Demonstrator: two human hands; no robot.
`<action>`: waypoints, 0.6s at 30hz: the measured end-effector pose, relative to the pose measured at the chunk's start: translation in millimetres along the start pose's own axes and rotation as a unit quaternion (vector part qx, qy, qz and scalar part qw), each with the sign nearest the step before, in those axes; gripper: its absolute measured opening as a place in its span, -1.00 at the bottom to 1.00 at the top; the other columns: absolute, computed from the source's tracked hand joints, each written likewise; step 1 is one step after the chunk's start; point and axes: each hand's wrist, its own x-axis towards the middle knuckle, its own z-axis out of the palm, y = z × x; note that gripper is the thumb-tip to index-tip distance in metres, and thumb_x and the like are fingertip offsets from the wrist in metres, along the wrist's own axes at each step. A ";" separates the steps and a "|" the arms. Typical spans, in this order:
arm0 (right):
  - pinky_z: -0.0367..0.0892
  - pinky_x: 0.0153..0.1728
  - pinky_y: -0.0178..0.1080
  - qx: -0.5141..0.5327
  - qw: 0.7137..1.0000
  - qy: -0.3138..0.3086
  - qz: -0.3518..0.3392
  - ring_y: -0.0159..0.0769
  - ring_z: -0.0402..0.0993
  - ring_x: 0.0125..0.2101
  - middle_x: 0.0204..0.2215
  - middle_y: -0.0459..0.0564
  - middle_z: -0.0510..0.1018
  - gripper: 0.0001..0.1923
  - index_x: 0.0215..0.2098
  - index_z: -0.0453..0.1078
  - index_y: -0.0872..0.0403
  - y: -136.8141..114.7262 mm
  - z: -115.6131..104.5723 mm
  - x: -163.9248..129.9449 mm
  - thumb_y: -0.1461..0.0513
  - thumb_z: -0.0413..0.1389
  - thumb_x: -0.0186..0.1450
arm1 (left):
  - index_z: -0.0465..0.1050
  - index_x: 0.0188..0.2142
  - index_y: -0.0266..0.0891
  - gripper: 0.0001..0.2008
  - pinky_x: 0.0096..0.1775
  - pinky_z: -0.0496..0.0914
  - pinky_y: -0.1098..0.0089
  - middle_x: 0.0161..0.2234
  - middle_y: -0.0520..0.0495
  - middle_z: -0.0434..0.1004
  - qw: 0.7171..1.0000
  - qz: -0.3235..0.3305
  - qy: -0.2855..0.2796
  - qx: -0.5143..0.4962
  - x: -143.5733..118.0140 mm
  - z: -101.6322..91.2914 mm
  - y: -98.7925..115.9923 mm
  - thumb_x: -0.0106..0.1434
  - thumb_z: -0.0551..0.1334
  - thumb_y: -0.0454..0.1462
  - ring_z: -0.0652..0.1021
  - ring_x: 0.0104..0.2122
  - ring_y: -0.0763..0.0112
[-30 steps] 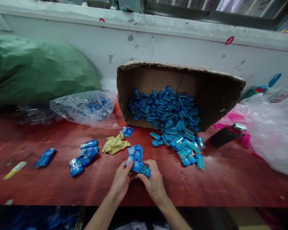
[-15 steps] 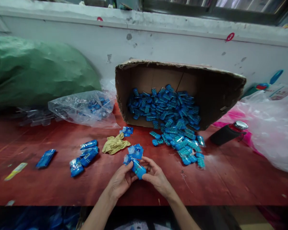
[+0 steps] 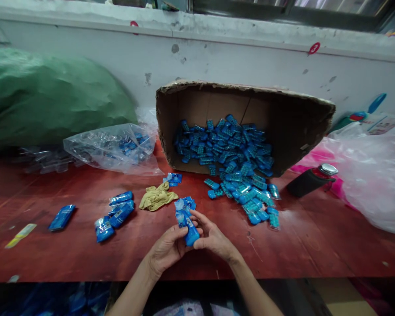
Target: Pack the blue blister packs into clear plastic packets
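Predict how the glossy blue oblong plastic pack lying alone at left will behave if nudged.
The glossy blue oblong plastic pack would probably slide rather than roll, since it lies flat on the red flat tabletop. Its shiny wrapper could feel slippery. It seems fairly firm: its outline looks straight, not sagging.

A blue packet [image 3: 192,237] is partly hidden by the left hand [image 3: 167,249] and right hand [image 3: 218,242]; at the table's [image 3: 299,245] far edge, a green sack [image 3: 49,96] is cropped at left.
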 end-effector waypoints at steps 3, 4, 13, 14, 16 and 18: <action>0.26 -0.36 -0.41 0.002 1.000 0.013 -0.001 -0.47 0.32 -0.34 -0.15 -0.13 0.34 -0.23 0.04 0.20 -0.12 1.0 -1.4 0.6 0.45 0.21 -0.11 | 0.44 -0.26 -0.34 -0.81 -0.17 0.37 0.32 -0.34 -0.12 0.56 1.000 0.011 0.021 0.000 -0.3 3.3 -2.6 0.17 0.09 -0.39 0.53 -0.29 0.37; 0.26 -0.34 -0.40 0.000 1.000 0.018 -0.005 -0.46 0.32 -0.32 -0.14 -0.13 0.33 -0.24 0.03 0.21 -0.12 1.7 -2.0 0.7 0.45 0.20 -0.10 | 0.44 -0.27 -0.34 -0.82 -0.17 0.37 0.32 -0.35 -0.11 0.56 0.999 0.013 0.030 0.002 -0.2 4.5 -3.7 0.16 0.10 -0.38 0.53 -0.30 0.38; 0.21 -0.09 -0.24 -0.169 0.978 0.095 -0.079 -0.32 0.33 -0.16 -0.14 -0.10 0.39 -0.40 0.06 0.19 -0.08 9.9 2.0 -3.5 0.37 0.13 0.05 | 0.43 -0.29 -0.30 -0.84 -0.28 0.43 0.37 -0.38 -0.08 0.56 0.988 0.056 0.144 0.002 2.8 12.5 -20.3 0.13 0.17 -0.30 0.54 -0.42 0.43; 0.20 -0.07 -0.24 -0.199 0.970 0.105 -0.093 -0.31 0.33 -0.15 -0.13 -0.10 0.40 -0.41 0.06 0.19 -0.07 11.1 3.7 -4.2 0.36 0.13 0.07 | 0.43 -0.28 -0.30 -0.83 -0.28 0.43 0.37 -0.38 -0.08 0.56 0.986 0.067 0.152 0.000 2.8 13.2 -21.9 0.13 0.17 -0.29 0.54 -0.41 0.43; 0.20 -0.07 -0.25 -0.245 0.954 0.127 -0.117 -0.30 0.34 -0.14 -0.14 -0.09 0.42 -0.43 0.06 0.19 -0.05 14.0 6.6 -5.1 0.35 0.13 0.08 | 0.43 -0.27 -0.30 -0.82 -0.26 0.43 0.36 -0.38 -0.08 0.56 0.984 0.081 0.158 -0.009 2.0 14.3 -24.0 0.13 0.17 -0.29 0.54 -0.38 0.40; 0.22 -0.09 -0.26 -0.279 0.939 0.149 -0.133 -0.29 0.35 -0.17 -0.17 -0.08 0.44 -0.44 0.05 0.20 -0.03 17.5 8.8 -5.0 0.34 0.14 0.08 | 0.43 -0.25 -0.31 -0.81 -0.24 0.42 0.34 -0.37 -0.10 0.56 0.984 0.079 0.159 -0.018 0.4 14.8 -24.9 0.13 0.17 -0.29 0.54 -0.34 0.37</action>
